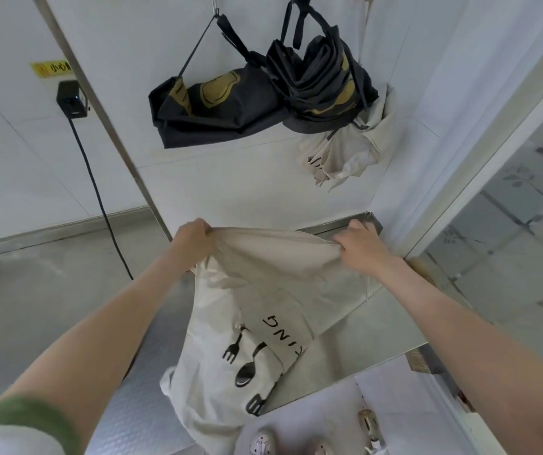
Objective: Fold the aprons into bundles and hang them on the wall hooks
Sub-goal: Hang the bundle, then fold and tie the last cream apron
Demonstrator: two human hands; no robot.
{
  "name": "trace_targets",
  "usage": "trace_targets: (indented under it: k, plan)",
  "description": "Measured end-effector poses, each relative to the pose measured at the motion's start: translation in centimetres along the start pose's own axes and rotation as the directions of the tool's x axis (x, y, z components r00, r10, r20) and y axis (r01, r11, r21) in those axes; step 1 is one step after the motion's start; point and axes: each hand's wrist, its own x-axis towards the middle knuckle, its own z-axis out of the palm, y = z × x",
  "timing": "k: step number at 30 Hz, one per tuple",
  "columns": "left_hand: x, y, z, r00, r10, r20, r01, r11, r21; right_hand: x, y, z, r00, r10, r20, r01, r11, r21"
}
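Note:
A cream apron (257, 310) with black cutlery prints hangs in front of me over a steel table (355, 349). My left hand (194, 238) grips its top edge at the left, and my right hand (360, 246) pinches the same edge at the right, so the edge is stretched between them. On the white wall above, two dark aprons with gold prints hang bundled from hooks: one (217, 106) at the left, one (319, 87) at the right. A cream apron bundle (345, 152) hangs below and behind the right dark one.
A metal pole (106, 119) runs slantwise down the wall at the left. A black plug box (71, 98) with a cable (99, 198) sits left of it. A glass door frame (480, 178) stands at the right. Slippers (316, 444) show on the floor below.

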Motion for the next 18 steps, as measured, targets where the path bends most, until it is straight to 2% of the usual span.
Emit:
trace_targets:
  k: [4,6,8,10,13,15,17,18]
  plan:
    - [-0.7,-2.5,1.9,0.98,-0.083,0.182,0.107,0.986,-0.125,-0.2,-0.3,0.4,0.997,0.08,-0.001,-0.076,0.947,0.313]
    - [-1.0,-3.7,3.3,0.977,-0.056,0.205,0.084,0.988,-0.131,-0.6,-0.3,0.8,0.995,0.097,0.019,-0.098,0.936,0.338]
    - [-1.1,-4.0,4.3,0.993,-0.031,0.113,0.048,0.988,-0.146,-1.1,-0.7,1.0,0.995,0.096,0.023,-0.098,0.951,0.293]
    - [-1.0,-3.3,4.3,1.0,-0.028,-0.008,0.025,0.97,-0.243,-1.2,-1.1,1.4,0.996,0.082,0.025,-0.086,0.96,0.266]
    - [-0.4,-2.5,3.4,0.995,-0.056,-0.083,0.021,0.925,-0.379,-1.2,-1.6,1.4,0.99,0.131,0.047,-0.138,0.966,0.219]
    - [-0.1,-2.4,2.9,0.993,-0.116,-0.011,0.098,0.882,-0.46,-1.4,-1.6,1.3,0.976,0.21,0.058,-0.218,0.939,0.264]
    - [-0.1,-3.0,2.9,0.966,-0.081,0.247,0.224,0.738,-0.637,-1.5,-1.3,1.4,0.959,0.259,0.119,-0.285,0.892,0.352]
    - [-0.3,-3.5,3.1,0.918,-0.001,0.397,0.308,0.633,-0.71,-1.5,-1.2,1.4,0.951,0.263,0.162,-0.305,0.877,0.372]
